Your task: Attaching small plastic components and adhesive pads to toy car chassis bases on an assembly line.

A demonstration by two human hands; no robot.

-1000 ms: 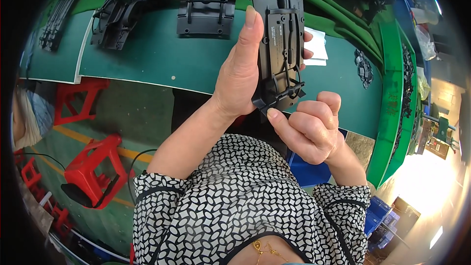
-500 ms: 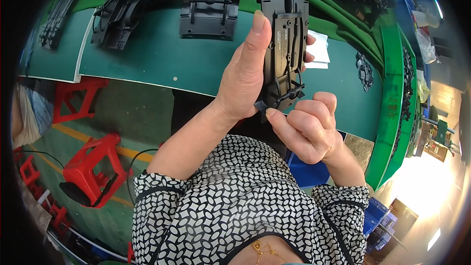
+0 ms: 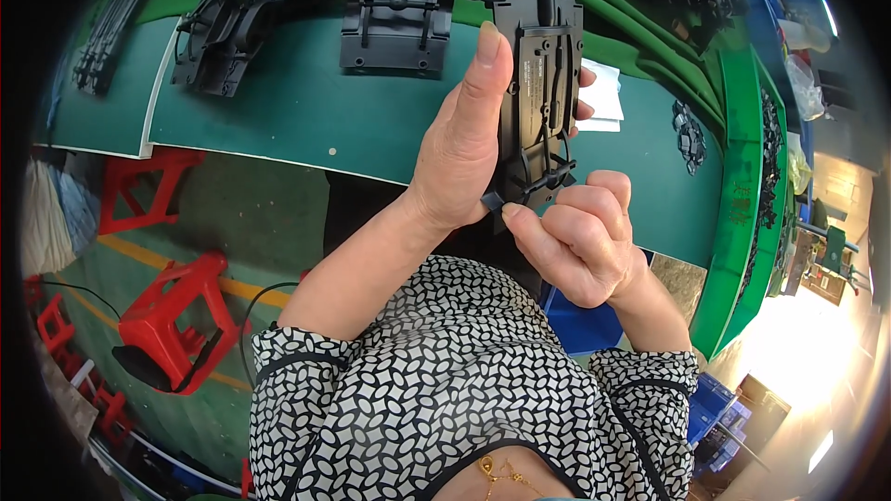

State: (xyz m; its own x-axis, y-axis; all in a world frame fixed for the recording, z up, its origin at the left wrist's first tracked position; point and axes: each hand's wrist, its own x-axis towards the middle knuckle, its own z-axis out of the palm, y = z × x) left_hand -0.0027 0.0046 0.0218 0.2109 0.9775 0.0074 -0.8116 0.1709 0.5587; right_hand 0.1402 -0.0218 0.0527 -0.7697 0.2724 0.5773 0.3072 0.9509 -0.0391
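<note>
A long black plastic toy-car chassis [image 3: 541, 83], with axles and rods on its face, is held up in front of me. My left hand [image 3: 461, 153] grips it from behind and the left side; the thumb points up and its other fingertips show past the right edge. At the chassis's lower left corner, my right hand [image 3: 580, 241] has its thumb and curled index finger pressed at a small dark flap-like piece [image 3: 495, 202]. What lies between those right fingertips is mostly hidden.
More black chassis [image 3: 394, 23] lie at the back of the green table [image 3: 306, 111]. White paper [image 3: 603, 97] and a cluster of small black parts [image 3: 689, 136] rest on the right. A green bin [image 3: 738, 250] stands at the right edge. Red stools [image 3: 176, 320] stand on the floor at left.
Hardly anything differs. My right hand has shifted slightly left and up at the chassis's lower corner, while the left hand keeps its hold.
</note>
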